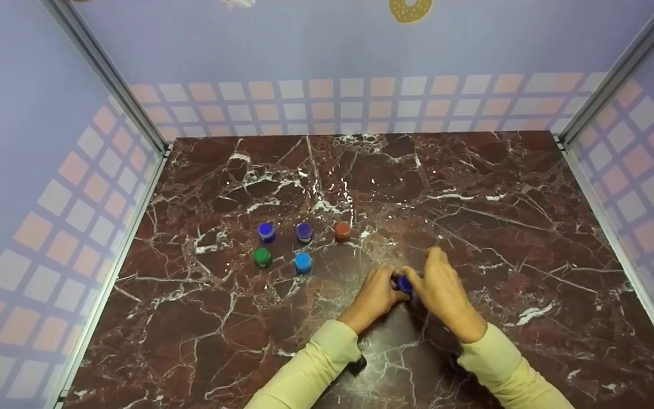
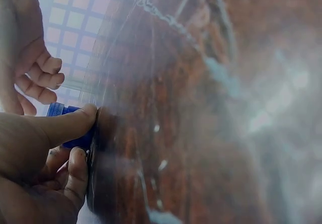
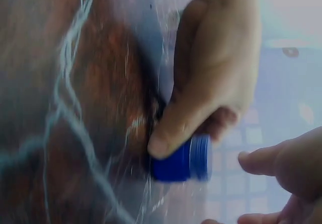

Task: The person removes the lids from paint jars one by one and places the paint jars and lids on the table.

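A small dark-blue paint jar (image 1: 405, 283) stands upright on the marbled table, its ridged lid (image 3: 201, 157) on top. My left hand (image 1: 376, 292) grips the jar low on its body between thumb and fingers, plain in the left wrist view, where the blue jar (image 2: 80, 139) shows behind the thumb. My right hand (image 1: 443, 292) hovers just beside the lid, thumb toward it and fingers loosely bent. A gap between the right thumb and the lid shows in the right wrist view, with the right hand (image 3: 297, 168) at the lower right edge.
To the left sit several more lidded paint jars: a blue jar (image 1: 267, 232), a purple jar (image 1: 304, 232), a brown jar (image 1: 342, 231), a green jar (image 1: 263, 257) and a light-blue jar (image 1: 303, 262). Patterned panels (image 1: 327, 51) enclose the table at the back and sides.
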### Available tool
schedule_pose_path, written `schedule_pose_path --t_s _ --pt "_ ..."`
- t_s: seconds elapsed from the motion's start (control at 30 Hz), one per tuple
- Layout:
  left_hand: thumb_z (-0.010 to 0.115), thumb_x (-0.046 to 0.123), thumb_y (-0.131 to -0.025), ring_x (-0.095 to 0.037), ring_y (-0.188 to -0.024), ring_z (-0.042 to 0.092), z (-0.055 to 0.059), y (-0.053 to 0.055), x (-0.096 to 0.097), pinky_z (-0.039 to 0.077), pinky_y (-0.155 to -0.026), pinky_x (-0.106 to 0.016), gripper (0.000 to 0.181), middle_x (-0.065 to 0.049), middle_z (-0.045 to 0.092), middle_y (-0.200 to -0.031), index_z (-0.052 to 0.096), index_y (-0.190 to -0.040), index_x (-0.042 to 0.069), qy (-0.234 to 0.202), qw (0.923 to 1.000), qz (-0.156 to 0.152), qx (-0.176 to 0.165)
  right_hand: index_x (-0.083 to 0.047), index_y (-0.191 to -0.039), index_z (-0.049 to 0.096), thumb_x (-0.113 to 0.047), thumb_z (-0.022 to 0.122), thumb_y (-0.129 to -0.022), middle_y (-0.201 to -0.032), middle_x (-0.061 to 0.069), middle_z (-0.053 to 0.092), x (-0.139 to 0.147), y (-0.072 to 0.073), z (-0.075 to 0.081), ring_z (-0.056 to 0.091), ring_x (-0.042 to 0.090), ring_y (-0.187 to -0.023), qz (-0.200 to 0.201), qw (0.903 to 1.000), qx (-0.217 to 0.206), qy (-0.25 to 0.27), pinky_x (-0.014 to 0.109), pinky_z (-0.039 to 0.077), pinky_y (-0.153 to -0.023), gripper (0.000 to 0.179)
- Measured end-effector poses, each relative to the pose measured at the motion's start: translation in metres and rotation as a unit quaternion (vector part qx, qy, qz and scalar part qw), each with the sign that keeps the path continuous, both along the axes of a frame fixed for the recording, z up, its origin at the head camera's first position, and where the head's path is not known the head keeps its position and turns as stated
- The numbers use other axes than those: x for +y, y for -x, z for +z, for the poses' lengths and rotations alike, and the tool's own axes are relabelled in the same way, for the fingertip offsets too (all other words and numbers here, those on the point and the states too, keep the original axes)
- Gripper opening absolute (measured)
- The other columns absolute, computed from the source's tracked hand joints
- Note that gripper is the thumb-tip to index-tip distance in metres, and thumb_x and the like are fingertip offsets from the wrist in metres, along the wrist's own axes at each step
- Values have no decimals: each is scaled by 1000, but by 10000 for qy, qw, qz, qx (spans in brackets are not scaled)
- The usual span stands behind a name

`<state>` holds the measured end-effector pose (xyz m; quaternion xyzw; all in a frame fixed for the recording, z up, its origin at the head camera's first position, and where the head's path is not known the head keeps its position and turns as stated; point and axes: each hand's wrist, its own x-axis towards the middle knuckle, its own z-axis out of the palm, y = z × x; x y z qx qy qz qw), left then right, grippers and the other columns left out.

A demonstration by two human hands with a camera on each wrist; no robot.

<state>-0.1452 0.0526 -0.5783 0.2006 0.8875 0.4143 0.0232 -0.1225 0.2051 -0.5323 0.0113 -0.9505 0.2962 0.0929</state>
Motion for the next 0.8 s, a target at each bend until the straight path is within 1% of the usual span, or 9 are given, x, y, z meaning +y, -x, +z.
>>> schedule_pose_path --t_s 0.07,0.17,0.23,0.33,0.47,0.6,0.7,0.8 --pt "94 13 -69 -15 -76 58 0 1 -1 50 -74 -27 37 -1 60 -81 63 -87 4 88 9998 25 157 5 -101 48 -23 80 -91 -91 24 54 -7 -3 0 64 50 -72 78 9992 252 -304 56 55 -60 44" --pt "93 12 -70 -18 -75 57 0 1 -1 50 -73 -31 34 -2 58 -78 63 -84 4 258 9992 -17 312 2 -90 48 -22 83 -88 -85 20 52 -15 -7 -2 64 48 -65 108 9969 447 -636 54 54 -53 42" --pt "90 9 -72 -19 -76 58 -1 2 -1 51 -74 -31 29 -2 59 -79 64 -84 4 290 9990 -40 339 3 -88 51 -19 84 -86 -84 19 52 -19 -9 -3 64 47 -66 158 9954 517 -797 53 55 -53 40" --pt "85 4 -73 -19 -76 60 -1 1 0 51 -74 -31 23 -3 61 -80 65 -84 4 222 9991 -55 348 4 -85 54 -14 85 -84 -82 18 53 -22 -11 -4 64 46 -67 285 9929 646 -959 53 55 -55 36" --pt "81 1 -73 -21 -77 62 -2 1 0 52 -74 -32 21 -5 62 -82 65 -85 3 143 9988 -79 454 4 -83 54 -7 84 -82 -79 17 52 -22 -12 -5 62 45 -64 541 9894 793 -1094 54 54 -55 32" --pt "81 1 -72 -23 -76 63 -3 0 0 53 -72 -34 21 -6 63 -81 64 -85 3 175 9980 -137 587 4 -83 54 -4 82 -83 -79 15 51 -19 -11 -4 62 45 -63 808 9892 672 -1026 54 53 -56 29" --pt "82 1 -71 -23 -77 63 -3 0 -1 53 -73 -35 24 -7 64 -82 64 -86 3 161 9980 -151 591 4 -84 55 -2 81 -83 -79 15 51 -17 -10 -4 62 43 -64 1029 9885 578 -941 53 54 -57 27" --pt "82 0 -71 -23 -81 63 -3 0 -1 53 -76 -34 25 -7 64 -85 66 -90 3 120 9980 -176 590 4 -83 55 2 80 -81 -80 14 50 -14 -7 -4 61 41 -66 1348 9840 629 -981 52 54 -59 25"
